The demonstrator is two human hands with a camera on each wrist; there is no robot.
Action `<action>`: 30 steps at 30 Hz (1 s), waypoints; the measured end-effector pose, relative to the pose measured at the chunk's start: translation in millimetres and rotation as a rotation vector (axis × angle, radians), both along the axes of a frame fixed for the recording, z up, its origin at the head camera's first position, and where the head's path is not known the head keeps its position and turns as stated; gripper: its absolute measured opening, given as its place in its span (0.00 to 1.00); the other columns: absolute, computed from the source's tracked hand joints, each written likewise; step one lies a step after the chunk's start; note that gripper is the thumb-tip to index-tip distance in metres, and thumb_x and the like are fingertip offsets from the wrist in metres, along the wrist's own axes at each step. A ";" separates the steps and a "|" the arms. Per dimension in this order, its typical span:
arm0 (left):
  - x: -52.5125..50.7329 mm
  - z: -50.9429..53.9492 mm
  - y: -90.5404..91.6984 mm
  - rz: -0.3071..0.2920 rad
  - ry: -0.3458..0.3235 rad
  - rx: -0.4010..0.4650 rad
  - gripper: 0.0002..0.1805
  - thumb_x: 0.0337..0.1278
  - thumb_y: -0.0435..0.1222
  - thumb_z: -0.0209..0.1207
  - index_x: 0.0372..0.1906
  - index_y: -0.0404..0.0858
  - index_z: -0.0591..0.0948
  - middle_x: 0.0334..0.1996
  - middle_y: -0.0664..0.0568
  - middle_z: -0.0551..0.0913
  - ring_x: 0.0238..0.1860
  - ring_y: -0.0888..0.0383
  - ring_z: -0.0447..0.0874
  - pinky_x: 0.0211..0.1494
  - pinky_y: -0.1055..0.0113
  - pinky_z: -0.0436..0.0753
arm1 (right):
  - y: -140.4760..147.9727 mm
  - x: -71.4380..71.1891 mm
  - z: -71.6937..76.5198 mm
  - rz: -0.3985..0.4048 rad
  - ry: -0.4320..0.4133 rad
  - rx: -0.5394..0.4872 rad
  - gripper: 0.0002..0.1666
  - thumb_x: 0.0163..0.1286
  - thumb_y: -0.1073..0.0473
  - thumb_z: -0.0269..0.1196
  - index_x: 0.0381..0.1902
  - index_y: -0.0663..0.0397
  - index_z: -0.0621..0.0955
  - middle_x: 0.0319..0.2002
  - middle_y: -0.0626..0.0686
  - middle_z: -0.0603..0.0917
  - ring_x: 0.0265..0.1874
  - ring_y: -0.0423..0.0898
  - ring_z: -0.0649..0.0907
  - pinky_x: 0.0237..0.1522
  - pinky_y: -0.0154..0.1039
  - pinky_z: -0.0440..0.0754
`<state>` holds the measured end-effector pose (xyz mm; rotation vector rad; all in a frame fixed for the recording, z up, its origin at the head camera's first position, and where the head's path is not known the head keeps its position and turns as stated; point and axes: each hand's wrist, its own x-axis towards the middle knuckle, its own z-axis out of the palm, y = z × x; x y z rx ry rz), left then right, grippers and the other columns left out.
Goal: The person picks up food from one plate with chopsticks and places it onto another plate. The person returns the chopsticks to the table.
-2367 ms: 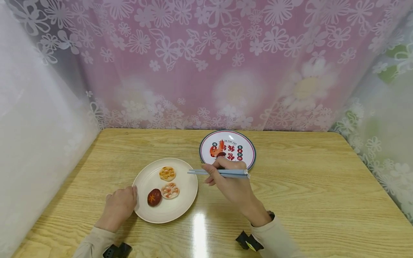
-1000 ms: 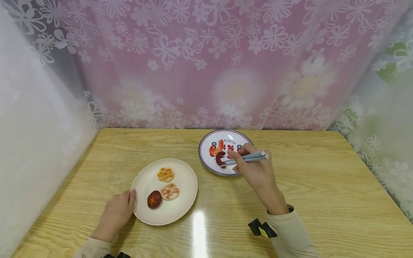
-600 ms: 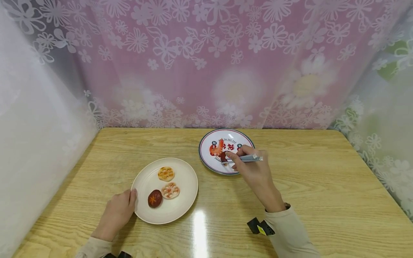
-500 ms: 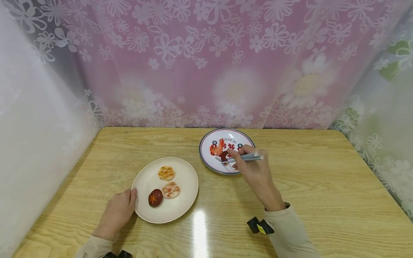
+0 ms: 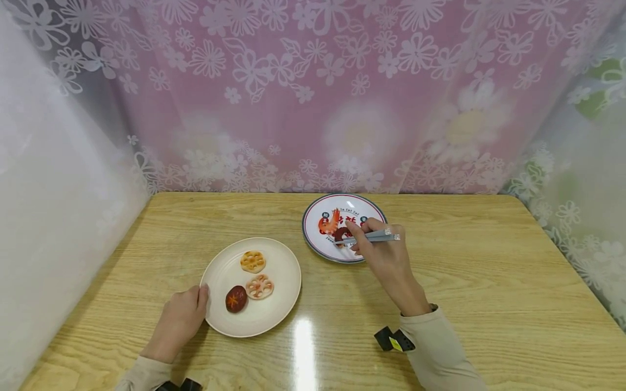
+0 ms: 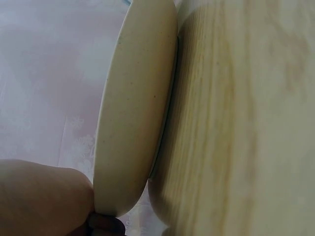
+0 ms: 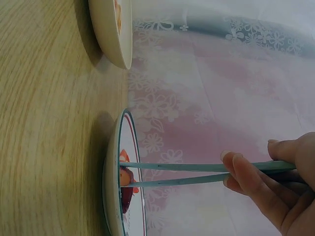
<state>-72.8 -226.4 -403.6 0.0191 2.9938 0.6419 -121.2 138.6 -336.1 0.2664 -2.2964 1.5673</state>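
1. Left hand (image 5: 181, 320) pinches round cream plate (image 5: 279, 304), near left; brown oval cap (image 5: 237, 299), two holed slices (image 5: 260, 287) already aboard.
2. Right hand (image 5: 391, 263) pinches pale-blue chopsticks (image 5: 379, 237), tips at curved maroon piece (image 5: 340, 234), far white teal-rimmed plate (image 5: 318, 209).
3. I judge it unlifted; orange shrimp (image 5: 330, 222) remaining too.

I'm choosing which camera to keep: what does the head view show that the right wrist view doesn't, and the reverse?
Only the head view: the left hand holding the rim of the cream plate, and the brown star-marked piece on it.

Only the right wrist view: the outer wall of the patterned plate, side-on.

Both: right hand, chopsticks, parts of both plates, tabletop and curtain.
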 end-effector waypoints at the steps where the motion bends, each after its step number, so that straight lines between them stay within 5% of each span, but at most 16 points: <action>1: -0.1 0.1 0.0 -0.002 -0.001 0.001 0.21 0.75 0.38 0.40 0.26 0.31 0.74 0.16 0.47 0.70 0.22 0.50 0.73 0.25 0.56 0.71 | 0.0 0.0 0.2 0.001 0.000 0.000 0.24 0.67 0.57 0.65 0.14 0.64 0.74 0.12 0.56 0.79 0.14 0.44 0.83 0.17 0.34 0.78; 19: 1.3 2.5 0.8 0.006 -0.019 -0.004 0.21 0.75 0.38 0.40 0.27 0.30 0.74 0.19 0.44 0.74 0.24 0.49 0.77 0.26 0.54 0.73 | 1.0 1.6 4.5 -0.059 0.151 0.125 0.21 0.65 0.62 0.66 0.13 0.60 0.75 0.12 0.52 0.81 0.14 0.43 0.84 0.09 0.31 0.67; 30: 2.7 1.3 0.9 0.004 -0.014 0.005 0.22 0.76 0.38 0.39 0.26 0.32 0.73 0.16 0.47 0.71 0.21 0.51 0.73 0.24 0.57 0.71 | 0.2 2.5 6.3 -0.031 0.172 0.099 0.19 0.67 0.62 0.64 0.15 0.60 0.78 0.14 0.51 0.82 0.14 0.45 0.84 0.12 0.30 0.73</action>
